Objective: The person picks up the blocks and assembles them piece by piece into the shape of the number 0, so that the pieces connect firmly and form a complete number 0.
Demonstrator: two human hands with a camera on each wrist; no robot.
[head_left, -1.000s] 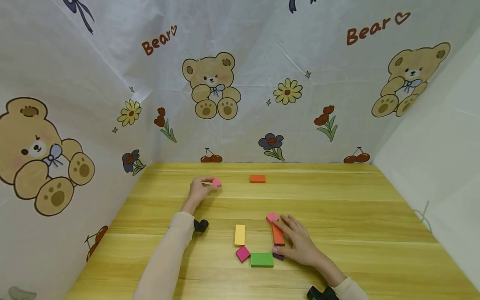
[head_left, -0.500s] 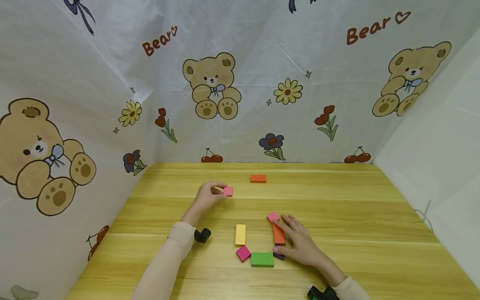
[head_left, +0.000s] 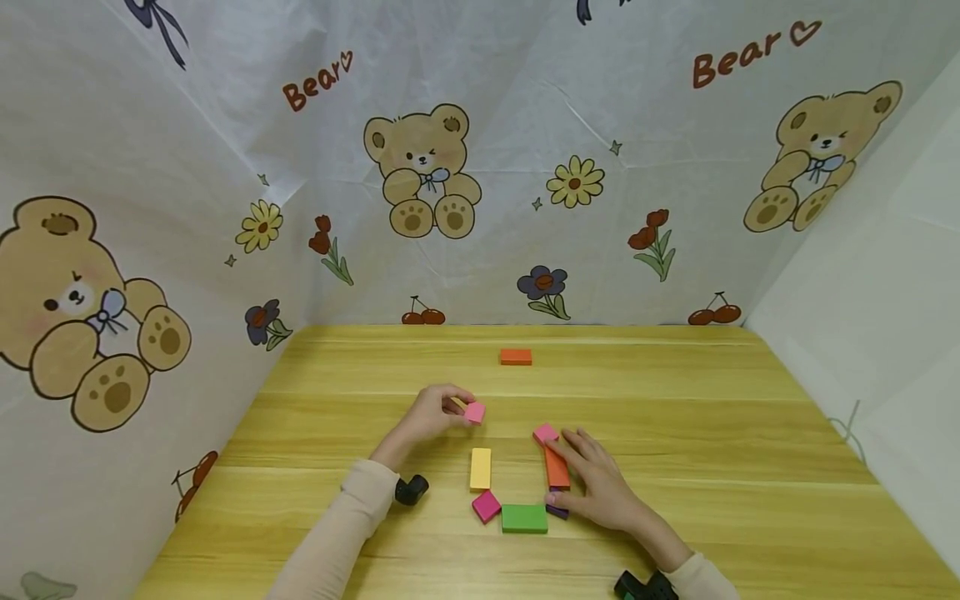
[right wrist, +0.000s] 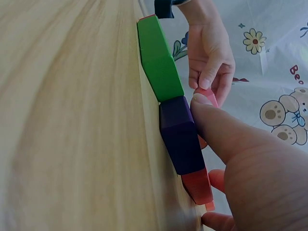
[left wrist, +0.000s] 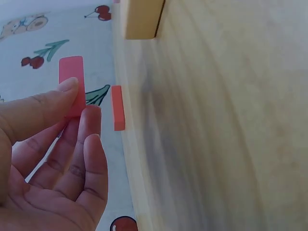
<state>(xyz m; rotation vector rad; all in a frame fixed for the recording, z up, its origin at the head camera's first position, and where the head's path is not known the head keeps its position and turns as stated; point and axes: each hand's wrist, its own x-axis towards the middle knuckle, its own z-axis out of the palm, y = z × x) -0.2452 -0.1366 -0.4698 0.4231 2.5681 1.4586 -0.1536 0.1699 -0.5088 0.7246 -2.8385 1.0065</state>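
My left hand [head_left: 432, 414] pinches a small pink block [head_left: 475, 412] between thumb and fingertips, held above the table behind the yellow block [head_left: 481, 469]. In the left wrist view the thumb presses the face of this pink block [left wrist: 71, 72]. My right hand [head_left: 602, 488] rests beside the right end of a bent row of blocks, its fingers relaxed. Its thumb [right wrist: 211, 115] touches the purple block [right wrist: 180, 130]; its index finger reaches the orange block [head_left: 557, 468] near another pink block [head_left: 546, 434]. A green block [head_left: 524, 519] and a magenta block [head_left: 486, 506] continue the row.
A separate orange-red block [head_left: 516, 357] lies near the back of the wooden table [head_left: 675, 400]. Behind the table hangs a white cloth [head_left: 510, 108] printed with bears and flowers. Black wrist cameras [head_left: 411, 490] sit on both wrists.
My left hand has carried the pink block right and toward the front, from the table's back left to just behind the yellow block. The right hand and the other blocks stay put.
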